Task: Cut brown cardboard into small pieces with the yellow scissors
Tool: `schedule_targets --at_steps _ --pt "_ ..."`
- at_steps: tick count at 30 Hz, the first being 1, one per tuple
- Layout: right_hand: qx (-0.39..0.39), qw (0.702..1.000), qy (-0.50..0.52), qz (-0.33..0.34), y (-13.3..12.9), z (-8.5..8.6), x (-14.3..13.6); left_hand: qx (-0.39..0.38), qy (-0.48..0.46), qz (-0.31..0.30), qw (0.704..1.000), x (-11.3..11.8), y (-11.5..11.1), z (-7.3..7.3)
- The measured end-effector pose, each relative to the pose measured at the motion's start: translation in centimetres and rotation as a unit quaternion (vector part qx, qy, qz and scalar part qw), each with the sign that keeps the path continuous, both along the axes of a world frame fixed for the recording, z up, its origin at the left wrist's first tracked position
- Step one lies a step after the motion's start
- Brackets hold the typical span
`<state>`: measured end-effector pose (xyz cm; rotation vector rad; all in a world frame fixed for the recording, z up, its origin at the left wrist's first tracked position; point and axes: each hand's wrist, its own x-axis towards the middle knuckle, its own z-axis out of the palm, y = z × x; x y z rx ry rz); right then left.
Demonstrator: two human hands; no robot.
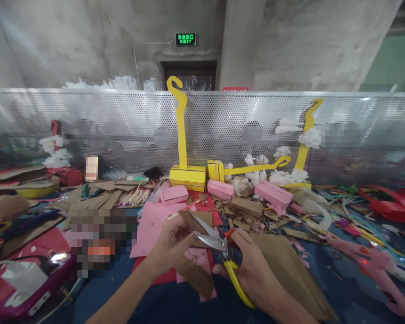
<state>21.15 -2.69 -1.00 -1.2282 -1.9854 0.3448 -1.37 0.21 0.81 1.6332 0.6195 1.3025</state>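
Note:
My left hand [172, 245] pinches a brown cardboard strip [196, 275], which slants down below the fingers; pink paper [197, 256] lies behind it. My right hand [248, 263] is wrapped round scissors [224, 245] with one red and one yellow handle. Their silver blades are spread apart and point left, the lower tip close to my left fingers. Whether the blades touch the cardboard cannot be told. Beneath the hands lie pink sheets [149, 229] and red paper [165, 275]. A flat brown cardboard sheet [286, 270] rests right of my right hand.
Behind stand yellow hook-shaped pieces on box bases [188, 176] and pink paper boxes [173, 194], before a perforated metal screen [128, 117]. Cardboard scraps [236, 216] litter the middle. A pink glue gun [374, 261] lies right, a purple power strip [37, 292] left. Another person's hand [6, 209] shows far left.

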Motion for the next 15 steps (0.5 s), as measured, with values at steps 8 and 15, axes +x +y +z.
schedule_targets --at_steps 8,15 --pt "-0.004 1.0 0.006 -0.001 0.3 -0.5 0.0 -0.035 -0.044 -0.024 0.998 0.7 -0.4 0.4" --pt "-0.007 0.999 0.043 -0.007 0.3 -0.2 -0.3 -0.054 -0.015 -0.025 0.998 0.9 -0.1 -1.4"
